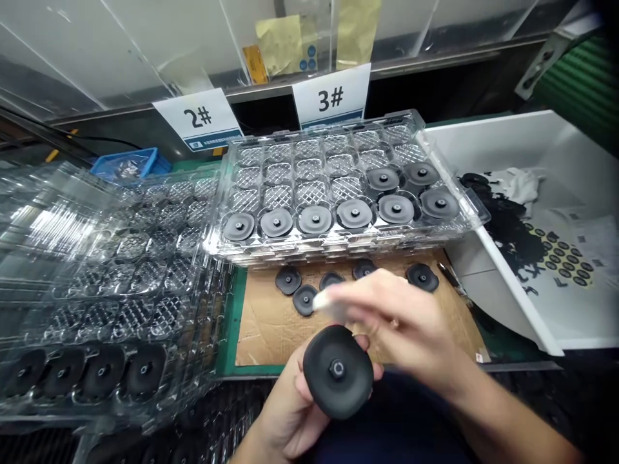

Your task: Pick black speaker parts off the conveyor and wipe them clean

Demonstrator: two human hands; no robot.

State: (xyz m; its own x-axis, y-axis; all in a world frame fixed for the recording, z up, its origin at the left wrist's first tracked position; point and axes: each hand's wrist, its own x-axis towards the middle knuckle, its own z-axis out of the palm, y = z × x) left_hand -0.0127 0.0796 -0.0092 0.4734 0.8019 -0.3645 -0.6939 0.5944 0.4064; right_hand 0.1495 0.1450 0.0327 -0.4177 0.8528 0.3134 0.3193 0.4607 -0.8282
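Two hands: both in view, over the cardboard sheet [271,322].
Left hand [290,406]: fingers pinching a black rubber disc [337,370].
Right hand [401,322]: blurred above the disc, grip cannot be told.
Clear tray [338,187]: eight discs inside.

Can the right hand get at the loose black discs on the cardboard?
Probably yes. The right hand hovers just in front of the discs, which lie bare on the cardboard. The tray sits behind them; nothing covers them.

The left hand [294,406] is low, palm up, fingers curled in a closed grip, while the blurred right hand [401,322] reaches across just above it, fingers pinched.
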